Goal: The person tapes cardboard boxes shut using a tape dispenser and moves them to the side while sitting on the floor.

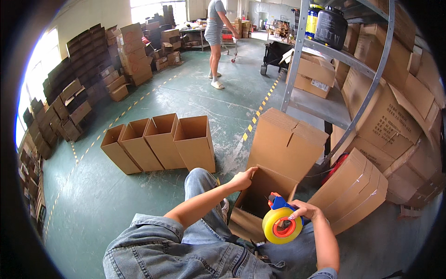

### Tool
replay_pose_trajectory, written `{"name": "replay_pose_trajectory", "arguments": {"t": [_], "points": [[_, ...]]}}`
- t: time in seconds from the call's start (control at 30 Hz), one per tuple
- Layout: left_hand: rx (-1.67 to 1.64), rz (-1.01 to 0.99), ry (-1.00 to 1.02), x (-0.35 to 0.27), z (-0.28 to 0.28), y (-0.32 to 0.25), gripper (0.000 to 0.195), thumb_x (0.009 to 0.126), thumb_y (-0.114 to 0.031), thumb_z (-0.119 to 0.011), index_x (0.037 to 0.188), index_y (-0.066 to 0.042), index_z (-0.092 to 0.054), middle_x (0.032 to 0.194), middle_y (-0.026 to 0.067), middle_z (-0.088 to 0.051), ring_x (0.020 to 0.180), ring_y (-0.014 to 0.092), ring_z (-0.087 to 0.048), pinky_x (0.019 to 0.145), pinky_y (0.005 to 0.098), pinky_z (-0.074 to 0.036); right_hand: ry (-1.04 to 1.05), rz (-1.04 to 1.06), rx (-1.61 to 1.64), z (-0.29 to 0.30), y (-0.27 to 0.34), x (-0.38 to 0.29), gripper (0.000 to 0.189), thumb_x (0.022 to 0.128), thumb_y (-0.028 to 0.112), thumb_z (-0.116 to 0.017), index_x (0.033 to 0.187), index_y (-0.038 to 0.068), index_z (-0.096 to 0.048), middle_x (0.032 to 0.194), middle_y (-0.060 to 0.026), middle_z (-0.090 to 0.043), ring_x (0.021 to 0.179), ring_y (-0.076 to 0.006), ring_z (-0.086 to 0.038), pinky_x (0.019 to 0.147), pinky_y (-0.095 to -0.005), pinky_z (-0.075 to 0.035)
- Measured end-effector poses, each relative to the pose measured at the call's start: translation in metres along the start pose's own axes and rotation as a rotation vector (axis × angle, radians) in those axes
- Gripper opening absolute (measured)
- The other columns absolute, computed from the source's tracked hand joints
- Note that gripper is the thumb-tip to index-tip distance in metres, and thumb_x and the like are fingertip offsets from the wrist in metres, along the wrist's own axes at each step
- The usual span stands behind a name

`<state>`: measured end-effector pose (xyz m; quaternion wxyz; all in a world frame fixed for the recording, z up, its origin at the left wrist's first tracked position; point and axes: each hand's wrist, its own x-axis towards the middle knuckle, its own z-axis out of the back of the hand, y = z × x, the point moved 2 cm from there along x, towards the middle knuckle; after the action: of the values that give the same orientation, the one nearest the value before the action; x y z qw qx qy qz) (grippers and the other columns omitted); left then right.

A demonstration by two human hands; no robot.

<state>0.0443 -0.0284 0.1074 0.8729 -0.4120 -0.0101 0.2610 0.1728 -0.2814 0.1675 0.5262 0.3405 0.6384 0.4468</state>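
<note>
An open cardboard box [242, 223] stands between my knees, its opening facing up and its inside dark. My left hand [244, 179] grips the far left corner of its rim. In my right hand [306, 211] is a blue and orange tape dispenser [278, 202], held over the near right side of the box. A wide roll of yellow tape [266, 226] sits on it around an orange hub. Just behind the box leans a stack of flattened cardboard boxes [282, 143].
Several open-topped cardboard boxes [197, 150] stand in a row on the green floor [160, 198]. More flattened boxes [348, 191] lean at right beside a metal shelf [320, 101]. A person [214, 35] stands farther back near a shopping cart [228, 43] and a black wagon [275, 55].
</note>
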Motion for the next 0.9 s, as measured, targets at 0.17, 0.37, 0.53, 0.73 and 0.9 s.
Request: {"name": "replay_pose_trajectory", "arguments": {"t": [0.17, 0.37, 0.53, 0.73, 0.9], "points": [[0.103, -0.079, -0.170, -0.030, -0.038, -0.003, 0.060, 0.076, -0.010, -0.049, 0.134, -0.023, -0.042, 0.128, 0.0319, -0.041, 0.106, 0.044, -0.054, 0.088, 0.0455, -0.047, 0.025, 0.090, 0.247, -0.008, -0.028, 0.021, 0.065, 0.054, 0.028, -0.065, 0.111, -0.002, -0.058, 0.101, -0.0090, -0.065, 0.091, -0.0171, -0.060, 0.086, -0.0275, -0.045], [0.271, -0.389, -0.226, -0.068, -0.058, -0.023, 0.050, 0.085, -0.031, -0.057, 0.132, -0.017, -0.043, 0.142, 0.0327, -0.019, 0.127, 0.043, -0.034, 0.100, 0.0477, -0.034, 0.208, 0.221, 0.676, -0.023, -0.086, 0.057, 0.072, 0.058, 0.039, -0.066, 0.113, -0.006, -0.054, 0.106, -0.0168, -0.061, 0.090, -0.0227, -0.062, 0.080, -0.0319, -0.050], [0.203, -0.926, -0.007, -0.065, -0.064, -0.025, 0.042, 0.095, -0.027, -0.040, 0.133, -0.009, -0.044, 0.144, 0.0150, -0.034, 0.139, 0.035, -0.015, 0.111, 0.0527, -0.007, 0.207, 0.444, 1.021, -0.056, -0.117, 0.062, 0.078, 0.060, 0.050, -0.066, 0.113, -0.006, -0.053, 0.106, -0.0201, -0.059, 0.089, -0.0264, -0.062, 0.077, -0.0343, -0.052], [0.340, -1.109, 0.199, -0.054, -0.097, -0.016, 0.048, 0.096, -0.035, -0.037, 0.135, -0.008, -0.042, 0.146, 0.0076, -0.034, 0.141, 0.031, -0.010, 0.112, 0.0555, -0.004, 0.049, 0.851, 0.953, -0.058, -0.124, 0.036, 0.092, 0.062, 0.077, -0.058, 0.105, -0.004, -0.056, 0.097, -0.0240, -0.057, 0.081, -0.0280, -0.060, 0.067, -0.0361, -0.051], [0.456, -1.175, 0.234, -0.054, -0.097, 0.006, 0.057, 0.094, -0.044, -0.041, 0.139, -0.009, -0.038, 0.148, 0.0059, -0.030, 0.141, 0.031, -0.009, 0.113, 0.0515, -0.006, -0.249, 1.126, 1.074, -0.002, -0.038, 0.013, 0.061, 0.072, 0.059, -0.062, 0.109, 0.010, -0.058, 0.090, -0.0040, -0.058, 0.079, -0.0203, -0.056, 0.077, -0.0420, -0.044]]}}
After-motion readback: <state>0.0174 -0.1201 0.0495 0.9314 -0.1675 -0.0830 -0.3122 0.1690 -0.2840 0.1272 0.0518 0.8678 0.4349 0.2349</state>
